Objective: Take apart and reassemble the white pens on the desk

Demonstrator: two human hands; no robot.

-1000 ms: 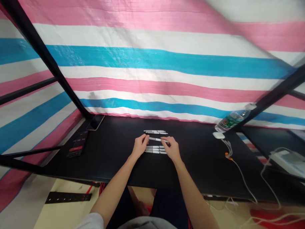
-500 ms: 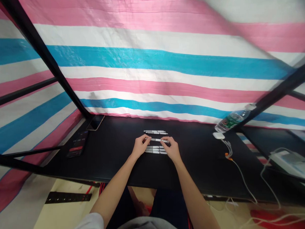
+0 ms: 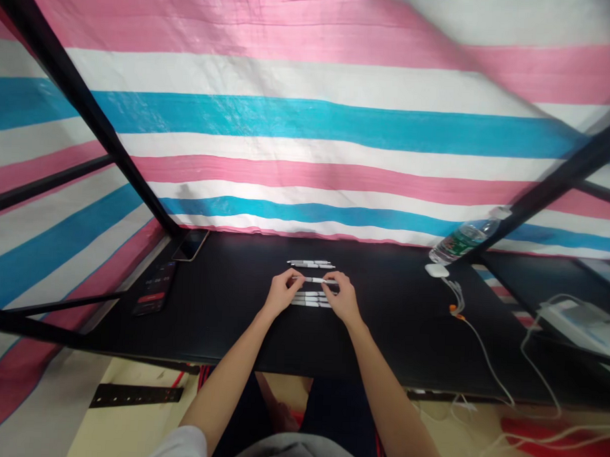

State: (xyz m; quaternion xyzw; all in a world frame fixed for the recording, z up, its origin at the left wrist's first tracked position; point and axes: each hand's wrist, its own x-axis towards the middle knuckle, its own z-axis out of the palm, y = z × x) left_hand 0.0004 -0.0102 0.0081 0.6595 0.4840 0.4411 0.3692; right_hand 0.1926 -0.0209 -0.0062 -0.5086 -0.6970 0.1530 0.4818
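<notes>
A slim white-and-grey pen (image 3: 313,279) lies crosswise between my two hands over the black table (image 3: 222,299). My left hand (image 3: 283,289) pinches its left end between thumb and fingers. At its other end, my right hand (image 3: 341,295) grips it the same way. Just beyond it, a pair of similar pens (image 3: 311,263) lies side by side on the table. Nearer to me, between my wrists, several more pens (image 3: 312,299) lie in parallel rows, their ends partly hidden by my hands.
Two phones, one dark with a lit screen (image 3: 154,288) and one farther back (image 3: 191,244), lie at the left. On the right are a water bottle (image 3: 462,239), a white charger (image 3: 436,270) and cables (image 3: 481,341). Black frame bars (image 3: 89,107) and striped sheeting (image 3: 309,122) enclose the table.
My right hand's fingertips have shifted slightly along the pen. Both hands stay in nearly the same place, and the other pens have not moved.
</notes>
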